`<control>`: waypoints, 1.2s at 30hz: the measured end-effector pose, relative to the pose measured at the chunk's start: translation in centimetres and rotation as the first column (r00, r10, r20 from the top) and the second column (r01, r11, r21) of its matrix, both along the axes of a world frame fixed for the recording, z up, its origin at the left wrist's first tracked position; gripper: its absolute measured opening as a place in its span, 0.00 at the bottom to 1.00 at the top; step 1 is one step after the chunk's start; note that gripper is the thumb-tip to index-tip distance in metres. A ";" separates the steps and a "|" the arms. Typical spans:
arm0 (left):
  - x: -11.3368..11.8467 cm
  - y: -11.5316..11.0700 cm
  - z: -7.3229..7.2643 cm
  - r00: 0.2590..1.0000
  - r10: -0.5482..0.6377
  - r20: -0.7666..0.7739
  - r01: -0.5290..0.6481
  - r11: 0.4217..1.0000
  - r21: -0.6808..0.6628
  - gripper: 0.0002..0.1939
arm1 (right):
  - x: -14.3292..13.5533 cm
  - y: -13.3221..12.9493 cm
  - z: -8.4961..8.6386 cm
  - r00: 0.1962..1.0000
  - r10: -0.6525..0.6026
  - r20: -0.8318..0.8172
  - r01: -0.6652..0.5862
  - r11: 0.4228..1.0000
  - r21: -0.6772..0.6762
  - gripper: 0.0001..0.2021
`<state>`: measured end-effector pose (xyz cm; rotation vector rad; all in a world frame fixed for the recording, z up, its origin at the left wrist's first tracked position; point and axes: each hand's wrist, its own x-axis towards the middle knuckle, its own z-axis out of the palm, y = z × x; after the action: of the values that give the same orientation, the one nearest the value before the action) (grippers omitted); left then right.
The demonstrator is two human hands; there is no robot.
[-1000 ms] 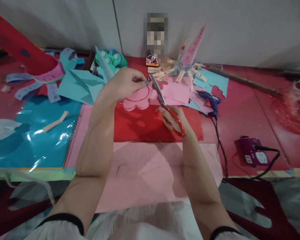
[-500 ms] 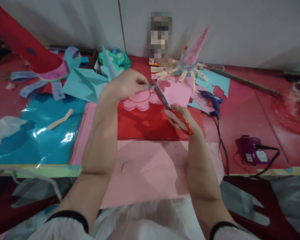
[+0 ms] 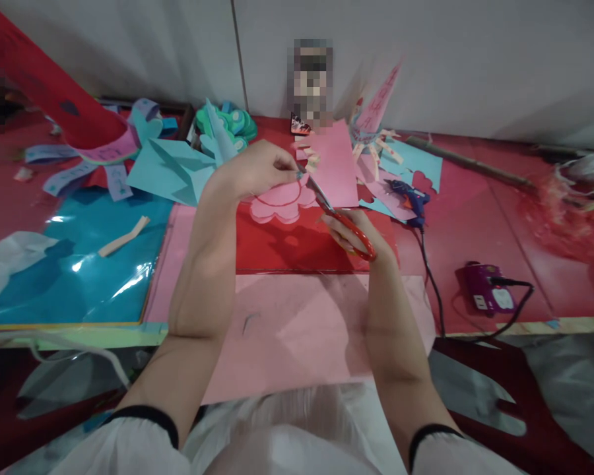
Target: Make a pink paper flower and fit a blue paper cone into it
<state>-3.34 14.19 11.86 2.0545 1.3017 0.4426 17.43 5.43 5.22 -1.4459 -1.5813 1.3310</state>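
Note:
Between its pinched fingertips my left hand (image 3: pixel 272 170) holds pink paper with a scalloped, flower-like edge (image 3: pixel 276 206) and a red line drawn on it. My right hand (image 3: pixel 354 231) is wrapped round the red handles of scissors (image 3: pixel 349 227). Their blades point up and left and meet the paper close to my left fingertips. A pink sheet (image 3: pixel 334 161) stands up behind the blades; whether it is joined to the scalloped piece I cannot tell. Below both hands lies a red sheet (image 3: pixel 301 254), with a large pale pink sheet (image 3: pixel 297 336) nearer to me.
A blue glue gun (image 3: pixel 410 198) and its cable lie at the right, near a purple power socket (image 3: pixel 490 290). Paper cones stand at the back, one pink (image 3: pixel 381 102), one light blue (image 3: pixel 219 135). A shiny blue pack (image 3: pixel 109 264) is at the left. A phone (image 3: pixel 311 79) leans on the wall.
The pink sheet behind the scissors has swung up and now stands higher, partly hiding the pink cone's base. The camera view has shifted slightly. Both hands keep their hold.

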 end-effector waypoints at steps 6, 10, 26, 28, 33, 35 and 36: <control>0.7 -1.8 1.5 0.993 -0.017 0.118 0.010 0.998 0.062 0.06 | -0.4 0.1 -1.2 0.995 -0.021 0.099 0.010 0.994 0.113 0.19; 2.0 -3.1 1.5 0.934 0.060 0.351 -0.109 0.986 0.122 0.06 | -0.7 -0.1 -1.3 0.983 -0.085 0.160 0.059 0.985 0.160 0.17; 1.8 -10.7 -10.2 0.439 0.740 0.509 -0.363 0.665 -0.653 0.09 | 6.1 -1.0 -3.4 0.600 -0.504 0.622 0.283 0.860 0.424 0.25; 2.4 -11.2 -11.0 0.458 0.713 0.530 -0.379 0.697 -0.609 0.09 | 6.6 -0.8 -3.9 0.604 -0.526 0.599 0.271 0.842 0.466 0.24; 2.9 -11.7 -11.8 0.514 0.664 0.542 -0.506 0.746 -0.434 0.09 | 8.3 0.0 -4.9 0.668 -0.487 0.562 0.226 0.853 0.470 0.25; 2.8 -11.7 -11.7 0.524 0.646 0.554 -0.512 0.760 -0.401 0.08 | 9.1 0.5 -5.0 0.694 -0.432 0.577 0.183 0.880 0.438 0.28; 2.8 -11.7 -11.7 0.537 0.633 0.558 -0.503 0.771 -0.390 0.09 | 9.4 0.8 -5.0 0.702 -0.396 0.593 0.154 0.896 0.416 0.29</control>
<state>-0.55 2.47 0.20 1.0561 1.4365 1.1882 26.84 6.28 0.17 -1.9563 -1.7913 0.3126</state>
